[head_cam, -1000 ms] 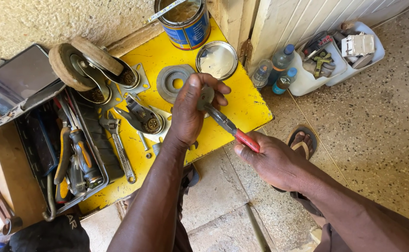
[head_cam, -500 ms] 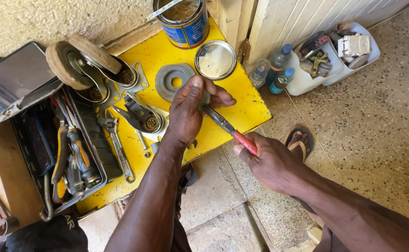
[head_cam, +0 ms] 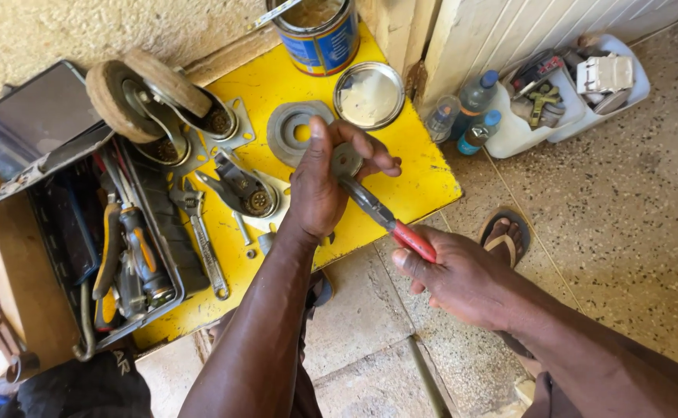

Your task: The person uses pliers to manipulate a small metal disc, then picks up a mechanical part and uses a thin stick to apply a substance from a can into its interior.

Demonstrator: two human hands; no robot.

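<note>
Red-handled pliers [head_cam: 389, 220] clamped in right hand [head_cam: 455, 275]; left hand [head_cam: 325, 182] grip pinching small metal disc [head_cam: 347, 160].

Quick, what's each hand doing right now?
Left hand: closed on a small metal disc.
Right hand: closed on red-handled pliers, whose tip meets the disc.
</note>
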